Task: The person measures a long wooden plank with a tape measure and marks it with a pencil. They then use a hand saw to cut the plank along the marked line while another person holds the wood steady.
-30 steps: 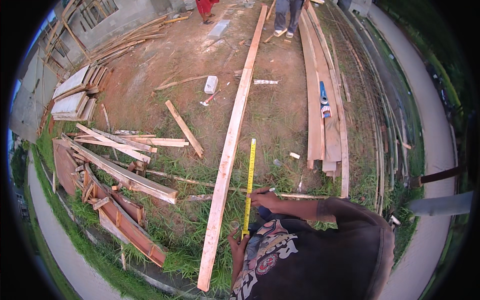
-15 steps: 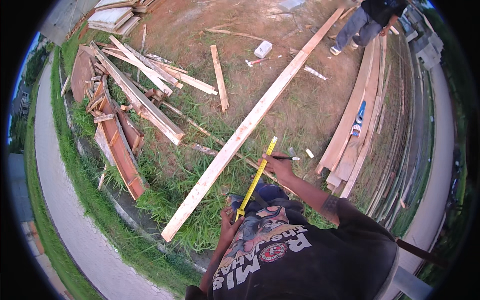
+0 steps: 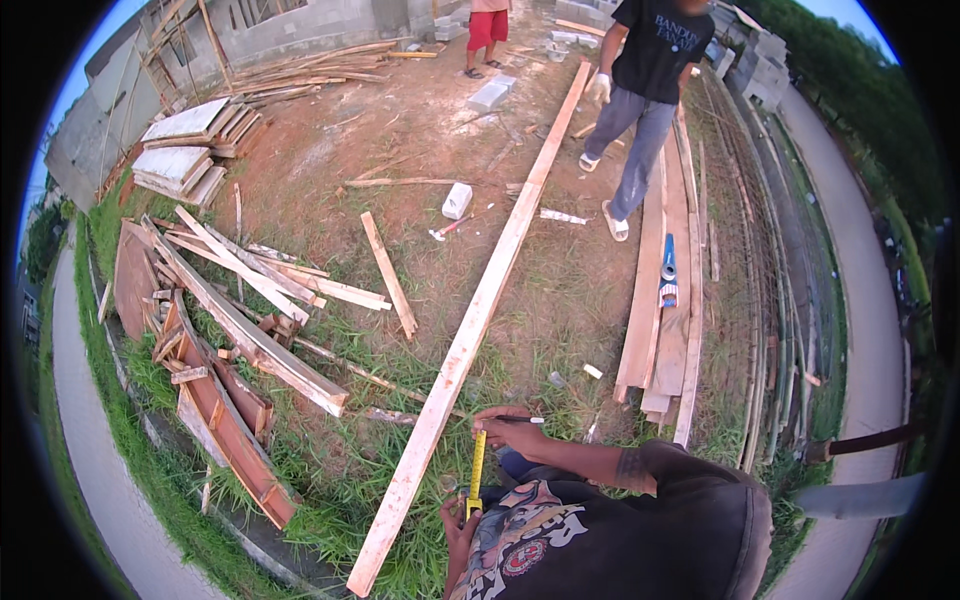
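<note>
My left hand (image 3: 458, 530) is closed around the yellow case of a tape measure (image 3: 474, 507), low in front of my shirt. Its yellow blade runs up from the case to my right hand (image 3: 510, 430), whose fingers pinch the blade near its end. A dark pen with a pale tip (image 3: 523, 420) sticks out to the right from that same hand. Just left of both hands lies a long pale wooden plank (image 3: 465, 350), slanting from the near grass to the far dirt; the hands look apart from it.
Broken boards and formwork (image 3: 225, 400) are heaped on the left. Long planks (image 3: 675, 340) with a blue tool (image 3: 669, 262) on them lie to the right. A hammer (image 3: 450, 232) and white block (image 3: 457, 201) are farther off. A person (image 3: 645, 80) walks by the plank; red shorts (image 3: 488, 30) show another.
My view has tilted up, bringing in more of the far yard. The right hand is closer to the tape case, with less blade showing. The person at right has stepped nearer the plank.
</note>
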Available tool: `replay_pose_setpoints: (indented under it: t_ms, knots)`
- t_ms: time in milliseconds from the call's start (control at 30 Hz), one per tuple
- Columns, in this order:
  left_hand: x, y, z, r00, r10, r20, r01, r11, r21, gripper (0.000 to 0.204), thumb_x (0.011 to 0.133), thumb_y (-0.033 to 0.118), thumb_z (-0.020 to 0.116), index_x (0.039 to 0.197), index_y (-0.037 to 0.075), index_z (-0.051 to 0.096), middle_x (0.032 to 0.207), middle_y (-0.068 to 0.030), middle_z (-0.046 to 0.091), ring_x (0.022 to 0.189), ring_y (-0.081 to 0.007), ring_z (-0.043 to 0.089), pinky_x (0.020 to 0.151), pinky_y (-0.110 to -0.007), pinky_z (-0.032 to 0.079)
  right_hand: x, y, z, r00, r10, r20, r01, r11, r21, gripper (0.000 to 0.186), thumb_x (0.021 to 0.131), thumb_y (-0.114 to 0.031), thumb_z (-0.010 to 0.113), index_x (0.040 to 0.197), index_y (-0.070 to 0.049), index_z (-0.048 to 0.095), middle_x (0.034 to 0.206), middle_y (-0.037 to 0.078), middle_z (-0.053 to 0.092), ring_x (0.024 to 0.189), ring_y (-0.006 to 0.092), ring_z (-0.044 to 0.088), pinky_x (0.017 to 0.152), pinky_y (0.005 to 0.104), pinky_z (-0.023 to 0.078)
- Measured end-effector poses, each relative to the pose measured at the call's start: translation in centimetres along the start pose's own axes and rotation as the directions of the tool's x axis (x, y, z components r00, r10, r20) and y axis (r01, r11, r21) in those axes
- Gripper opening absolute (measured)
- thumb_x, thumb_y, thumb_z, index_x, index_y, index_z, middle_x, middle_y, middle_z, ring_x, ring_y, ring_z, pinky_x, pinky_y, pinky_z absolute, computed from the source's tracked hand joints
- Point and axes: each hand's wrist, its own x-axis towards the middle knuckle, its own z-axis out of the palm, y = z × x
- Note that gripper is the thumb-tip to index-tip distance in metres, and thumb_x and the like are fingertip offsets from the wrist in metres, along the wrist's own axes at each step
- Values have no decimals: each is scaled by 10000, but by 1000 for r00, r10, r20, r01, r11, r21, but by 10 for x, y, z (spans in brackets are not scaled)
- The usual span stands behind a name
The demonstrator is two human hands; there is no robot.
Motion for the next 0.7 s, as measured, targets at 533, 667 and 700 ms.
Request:
replay_pose_setpoints:
  t_ms: [533, 667, 700]
  knots:
    - [57, -43, -9, 998, -46, 34, 45, 999, 23, 616, 958, 160, 717, 1435, 87, 333, 1192, -178, 646, 998, -222, 667, 837, -341, 573, -19, 59, -28, 816, -338, 469, 570, 607, -553, 281, 993, -316, 724, 1124, -82, 806, 824, 62, 780, 709, 65, 641, 648, 295, 499]
    - [61, -29, 6, 992, -127, -15, 127, 992, -8, 608, 961, 168, 713, 1433, 84, 338, 1184, -173, 644, 990, -221, 667, 826, -340, 576, -8, 60, -25, 946, -261, 193, 325, 773, -544, 309, 1010, -304, 690, 1172, -56, 779, 862, 141, 772, 758, 164, 718, 717, 313, 533]
    - [63, -27, 9, 990, -138, -19, 138, 990, -11, 606, 962, 170, 712, 1432, 83, 339, 1181, -171, 643, 988, -221, 667, 823, -340, 577, -5, 62, -25, 961, -266, 71, 263, 813, -520, 317, 1011, -301, 686, 1182, -48, 771, 866, 156, 767, 768, 191, 733, 727, 318, 538]
